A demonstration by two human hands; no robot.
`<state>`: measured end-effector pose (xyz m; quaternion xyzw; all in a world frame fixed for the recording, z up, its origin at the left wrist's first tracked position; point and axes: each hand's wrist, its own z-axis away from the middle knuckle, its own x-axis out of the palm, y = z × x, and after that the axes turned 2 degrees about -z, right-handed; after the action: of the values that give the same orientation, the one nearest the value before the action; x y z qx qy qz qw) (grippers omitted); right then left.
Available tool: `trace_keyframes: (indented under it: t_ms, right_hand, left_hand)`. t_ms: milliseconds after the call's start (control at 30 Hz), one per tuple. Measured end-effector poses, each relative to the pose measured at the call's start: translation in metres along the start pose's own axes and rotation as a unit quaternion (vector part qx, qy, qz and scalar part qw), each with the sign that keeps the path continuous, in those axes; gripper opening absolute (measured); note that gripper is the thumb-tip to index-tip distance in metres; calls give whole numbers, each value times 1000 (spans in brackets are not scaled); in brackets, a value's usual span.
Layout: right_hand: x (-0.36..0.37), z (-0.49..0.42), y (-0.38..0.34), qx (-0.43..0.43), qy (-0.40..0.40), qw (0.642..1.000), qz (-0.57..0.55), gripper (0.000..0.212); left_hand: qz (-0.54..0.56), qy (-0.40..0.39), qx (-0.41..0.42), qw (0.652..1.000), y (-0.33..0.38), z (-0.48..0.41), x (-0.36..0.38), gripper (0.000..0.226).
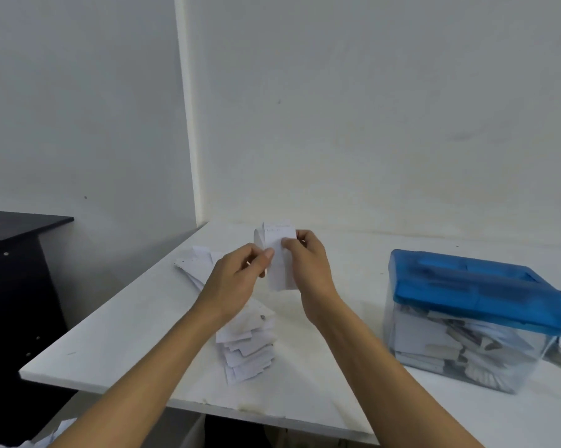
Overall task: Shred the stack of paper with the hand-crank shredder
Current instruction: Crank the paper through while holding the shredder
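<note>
Below the grips and nearer the viewer, the stack of paper (246, 347) lies fanned on the desk (127, 334), running away under the left forearm; above it the left grip (240, 273) and right grip (308, 266) each pinch, thumb against curled fingers, one slip of paper (280, 276), held clear of the desk between them; its long axis stands near upright, lower end hanging free beneath the grips, upper end curled over toward the wall. Judgement: the slip is being readied for feeding; flatten the curl, keep it single, present a short edge square to the slot. The shredder (476, 305), blue lid over a clear bin of shreds, stands well right of the right grip; its crank cannot be clearly made out.
</note>
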<state>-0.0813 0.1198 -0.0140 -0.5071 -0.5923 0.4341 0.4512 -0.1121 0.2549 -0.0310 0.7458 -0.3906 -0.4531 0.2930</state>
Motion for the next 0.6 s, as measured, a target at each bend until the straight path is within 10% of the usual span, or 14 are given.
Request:
trace_keyframes:
  t_ms: [600]
  right_hand:
    - [-143, 6, -119, -156, 7, 949, 272, 25]
  left_hand:
    - [29, -149, 174, 973, 137, -43, 77, 39]
